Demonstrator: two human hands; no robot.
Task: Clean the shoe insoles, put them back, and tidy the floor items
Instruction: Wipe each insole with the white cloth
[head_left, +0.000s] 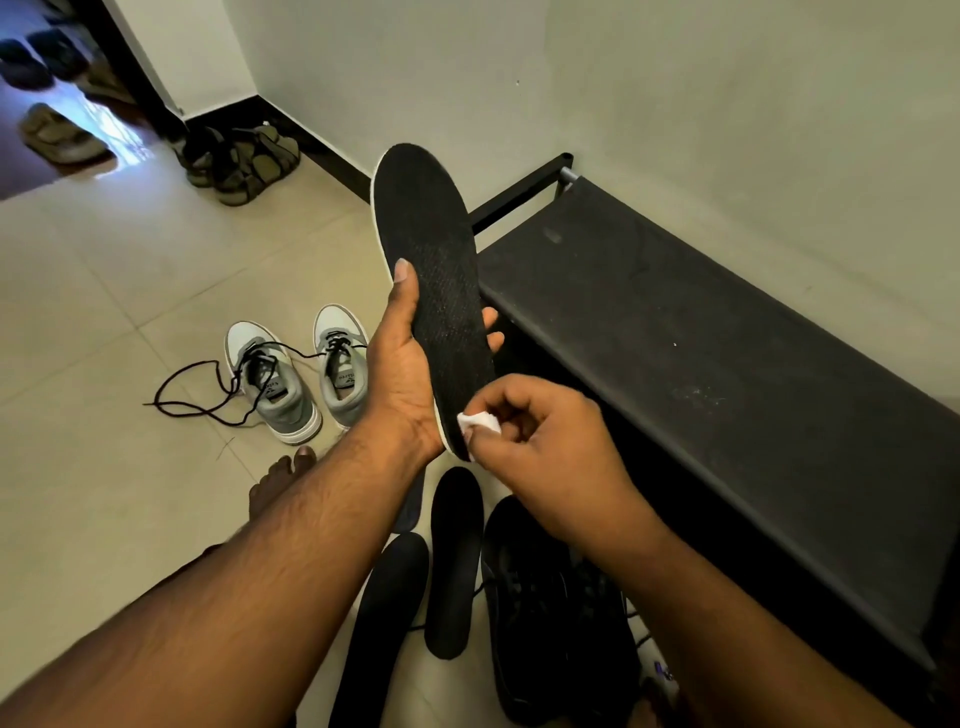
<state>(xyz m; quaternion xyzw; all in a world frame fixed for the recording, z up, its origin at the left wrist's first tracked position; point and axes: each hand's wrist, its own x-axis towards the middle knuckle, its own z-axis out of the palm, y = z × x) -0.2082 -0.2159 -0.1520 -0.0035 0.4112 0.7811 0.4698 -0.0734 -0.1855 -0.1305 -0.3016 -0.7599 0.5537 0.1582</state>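
Pale floor tiles (104, 291) fill the frame's left; at centre the left hand (400, 374) clasps a black insole (431, 270) upright, while the right hand (540, 441) pinches a white wipe (480, 422) against its heel. Best stroked heel to toe, gripped firmly.

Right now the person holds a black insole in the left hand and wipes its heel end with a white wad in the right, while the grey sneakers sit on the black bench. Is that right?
Not quite. The head view shows the grey sneakers on the tiled floor, not on the black bench. The rest holds: the left hand holds the black insole, and the right hand wipes its heel end with a white wad.
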